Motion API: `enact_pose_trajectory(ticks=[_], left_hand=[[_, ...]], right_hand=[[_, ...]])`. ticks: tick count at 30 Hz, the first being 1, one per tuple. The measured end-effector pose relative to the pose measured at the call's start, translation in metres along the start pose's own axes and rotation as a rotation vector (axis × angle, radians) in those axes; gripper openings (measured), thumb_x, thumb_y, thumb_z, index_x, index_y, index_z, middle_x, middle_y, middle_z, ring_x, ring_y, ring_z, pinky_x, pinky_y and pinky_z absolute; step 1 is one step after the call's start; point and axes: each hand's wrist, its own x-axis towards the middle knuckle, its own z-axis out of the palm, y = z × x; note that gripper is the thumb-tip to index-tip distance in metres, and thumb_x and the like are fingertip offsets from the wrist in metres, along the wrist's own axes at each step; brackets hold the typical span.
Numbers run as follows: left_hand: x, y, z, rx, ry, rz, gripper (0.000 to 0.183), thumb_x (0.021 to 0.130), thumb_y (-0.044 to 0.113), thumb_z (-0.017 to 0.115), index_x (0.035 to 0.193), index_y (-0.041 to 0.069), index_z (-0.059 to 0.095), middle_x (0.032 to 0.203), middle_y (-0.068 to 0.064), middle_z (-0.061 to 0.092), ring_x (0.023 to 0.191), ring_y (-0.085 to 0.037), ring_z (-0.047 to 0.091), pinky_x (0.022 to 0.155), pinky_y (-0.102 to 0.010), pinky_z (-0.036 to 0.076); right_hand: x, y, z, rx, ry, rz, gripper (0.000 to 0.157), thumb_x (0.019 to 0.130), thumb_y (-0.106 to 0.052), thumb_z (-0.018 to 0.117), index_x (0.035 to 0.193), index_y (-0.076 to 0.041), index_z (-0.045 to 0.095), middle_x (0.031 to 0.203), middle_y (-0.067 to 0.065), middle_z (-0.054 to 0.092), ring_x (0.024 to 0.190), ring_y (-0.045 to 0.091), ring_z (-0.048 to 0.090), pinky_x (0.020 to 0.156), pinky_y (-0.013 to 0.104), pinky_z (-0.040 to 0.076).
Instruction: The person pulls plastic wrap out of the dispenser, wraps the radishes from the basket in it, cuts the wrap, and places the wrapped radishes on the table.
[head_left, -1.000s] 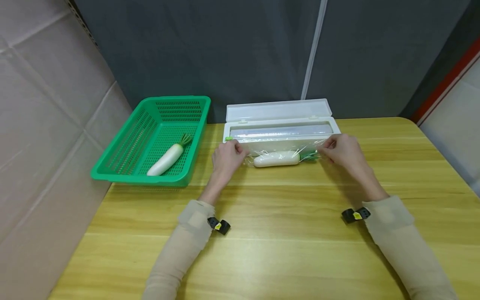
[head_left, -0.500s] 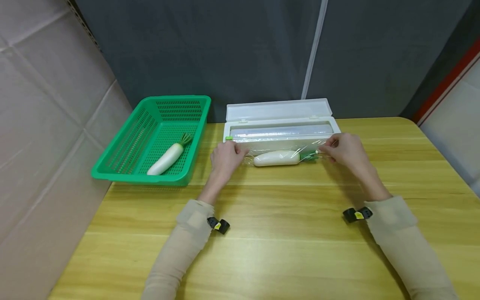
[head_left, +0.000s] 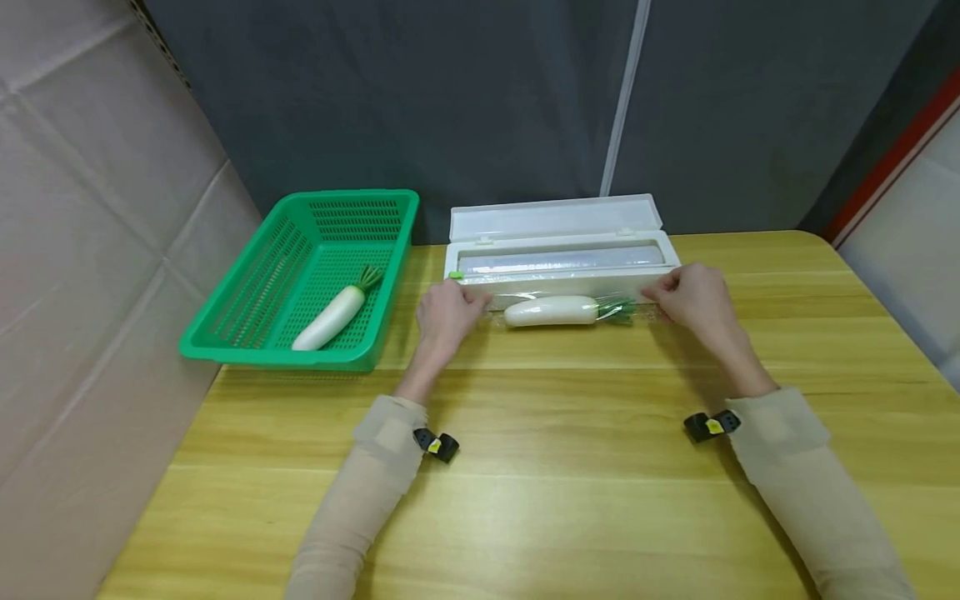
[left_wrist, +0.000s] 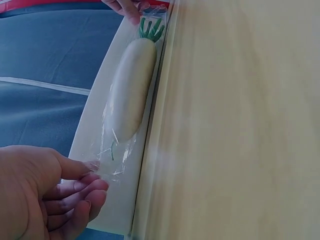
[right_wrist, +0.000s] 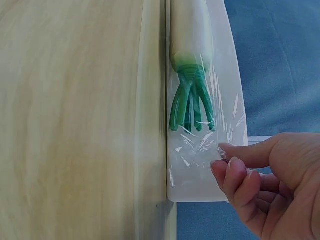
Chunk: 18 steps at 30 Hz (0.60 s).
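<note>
A white radish (head_left: 553,311) with green stems lies in clear plastic wrap (right_wrist: 187,157), right in front of the white cling film box (head_left: 570,283). My left hand (head_left: 448,315) pinches the wrap between thumb and fingers past the radish's root end, as the left wrist view shows. At the stem end my right hand (head_left: 696,302) pinches the wrap's other side between thumb and forefinger. The film stretches between both hands, over the radish. A film roll (head_left: 558,260) shows inside the box, whose lid (head_left: 553,218) stands open.
To the left stands a green basket (head_left: 201,343) with a second white radish (head_left: 330,317) inside. The wooden table (head_left: 555,483) extends in front. A grey curtain (head_left: 397,100) hangs behind the box, and a pale wall covering (head_left: 90,275) borders the left side.
The wrapped radish and both pinching hands have shifted slightly away from me, and the film looks pulled flatter over the radish. The basket and box stay in place.
</note>
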Motion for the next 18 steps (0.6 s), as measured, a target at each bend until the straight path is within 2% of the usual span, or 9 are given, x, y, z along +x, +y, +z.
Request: enact_pose_trajectory(ticks=[7,12,18], left_hand=[[0.0026,-0.0038,-0.0001,-0.006,-0.026,-0.044,0.063,0.09,0.053,0.071,0.045,0.016,0.045,0.041,0.005,0.039,0.044,-0.013,0.041,0.043,-0.03,0.03],[0.0035,-0.0042,-0.0013,-0.026,-0.054,-0.079,0.06,0.091,0.055,0.068,0.048,0.015,0.055,0.043,0.004,0.054,0.051,-0.018,0.056,0.048,-0.034,0.038],[0.0034,-0.0039,-0.003,-0.053,-0.072,-0.102,0.056,0.091,0.055,0.068,0.052,0.016,0.062,0.046,0.005,0.059,0.05,-0.018,0.06,0.053,-0.036,0.044]], right_hand=[[-0.0001,0.0043,0.0,0.02,0.021,0.014,0.039,0.094,-0.029,0.072,0.071,0.001,0.072,0.053,0.008,0.062,0.044,0.016,0.044,0.043,0.028,0.026],[0.0005,0.0055,-0.0003,0.026,0.032,0.016,0.037,0.094,-0.03,0.072,0.072,0.001,0.073,0.054,0.007,0.063,0.044,0.016,0.045,0.044,0.029,0.027],[0.0008,0.0079,-0.0011,0.031,0.043,0.017,0.036,0.094,-0.029,0.073,0.075,0.002,0.074,0.052,0.004,0.062,0.045,0.017,0.048,0.044,0.029,0.028]])
